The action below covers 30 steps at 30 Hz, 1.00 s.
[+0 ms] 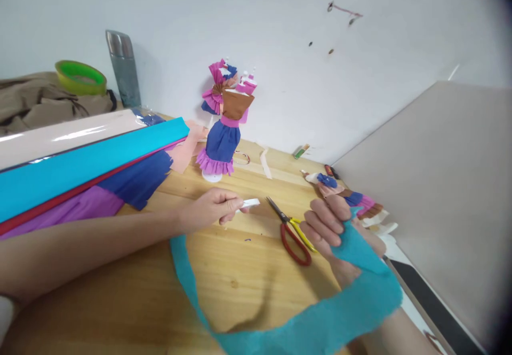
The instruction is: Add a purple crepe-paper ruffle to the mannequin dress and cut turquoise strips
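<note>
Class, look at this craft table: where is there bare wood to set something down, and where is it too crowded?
Bare wood lies inside the loop of the teal paper strip, below the left hand and left of the scissors. A smaller patch sits between the paper doll and the scissors. The left side is crowded with paper rolls; scraps clutter the right edge.

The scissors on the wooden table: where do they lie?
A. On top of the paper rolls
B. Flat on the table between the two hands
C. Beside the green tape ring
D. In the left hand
B: the scissors lie flat on the table, between the left hand and the right hand, touched by neither.
</note>
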Tool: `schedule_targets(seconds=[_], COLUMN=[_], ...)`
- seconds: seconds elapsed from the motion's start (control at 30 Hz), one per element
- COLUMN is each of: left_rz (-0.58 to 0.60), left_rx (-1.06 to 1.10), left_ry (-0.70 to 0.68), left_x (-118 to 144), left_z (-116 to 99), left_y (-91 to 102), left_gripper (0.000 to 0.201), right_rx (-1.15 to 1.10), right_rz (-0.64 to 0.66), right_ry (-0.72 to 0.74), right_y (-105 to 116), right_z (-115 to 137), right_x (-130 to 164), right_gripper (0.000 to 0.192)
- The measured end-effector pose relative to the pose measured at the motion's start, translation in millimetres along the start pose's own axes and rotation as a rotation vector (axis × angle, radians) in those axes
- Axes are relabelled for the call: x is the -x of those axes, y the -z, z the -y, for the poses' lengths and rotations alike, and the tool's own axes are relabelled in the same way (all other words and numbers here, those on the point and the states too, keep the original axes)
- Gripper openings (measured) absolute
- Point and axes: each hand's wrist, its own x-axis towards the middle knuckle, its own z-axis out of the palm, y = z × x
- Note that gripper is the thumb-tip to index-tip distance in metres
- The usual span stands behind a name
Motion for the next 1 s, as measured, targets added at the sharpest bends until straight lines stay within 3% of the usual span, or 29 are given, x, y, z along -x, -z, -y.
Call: schedule_targets(seconds=[0.17, 0.27, 0.33, 0.37, 0.53, 0.77, 0.9, 1.0], left_rz=[-0.004, 0.009, 0.013, 0.012, 0.001, 0.009, 0.043, 0.024], left_rx=[-0.012, -0.024, -0.002, 0.019, 0.037, -0.182, -0.315, -0.403], left_ry=[-0.023, -0.062, -0.078, -0.083, -0.080, -0.065, -0.103, -0.141], left_x=[-1.3, -3.6, -5.3, -6.2, -8.2, -6.6, -7.5, -7.8], left_z=[0.8, 2.1, 4.0, 5.2, 5.2, -7.9, -7.8, -5.7], left_y=[4.7, 6.1, 6.7, 7.2, 10.3, 9.8, 7.9, 6.2], left_gripper=[0.048, 0.047, 0.043, 0.040, 0.032, 0.030, 0.026, 0.023], right_rx=[0.016, 0.030, 0.144, 0.241, 0.428, 0.823, 0.871, 0.917], right_rz=[0.190, 0.383, 0.523, 0.534, 0.494, 0.439, 0.332, 0.307], right_ry=[0.054, 0.025, -0.070, -0.140, -0.348, -0.190, -0.134, -0.128], right_y=[-14.5, -27.3, -38.7, -44.7, -60.2, -42.8, -40.8, -44.1], right_z=[24.3, 36.2, 40.6, 41.2, 33.6, 32.8, 30.8, 27.2], right_x=[-22.0, -29.8, -32.4, -33.2, -35.4, -39.4, -37.9, -36.3], right_gripper=[0.053, 0.032, 0.016, 0.018, 0.031, 0.026, 0.011, 0.015])
